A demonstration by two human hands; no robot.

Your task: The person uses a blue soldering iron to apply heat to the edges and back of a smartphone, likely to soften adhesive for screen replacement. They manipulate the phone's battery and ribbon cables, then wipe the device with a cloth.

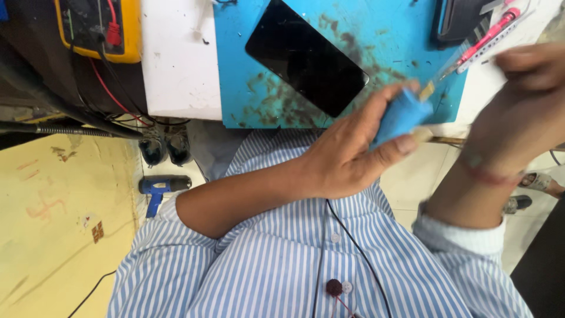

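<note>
Now left hand fingers grip blue tool.

We count one phone, one blue mat, one yellow meter, one blue drill, one blue bottle, two hands and two shoes.

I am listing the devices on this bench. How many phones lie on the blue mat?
1: a black phone lies face up, tilted, on the blue mat. A dark object at its top right edge may be another; unclear.
</note>
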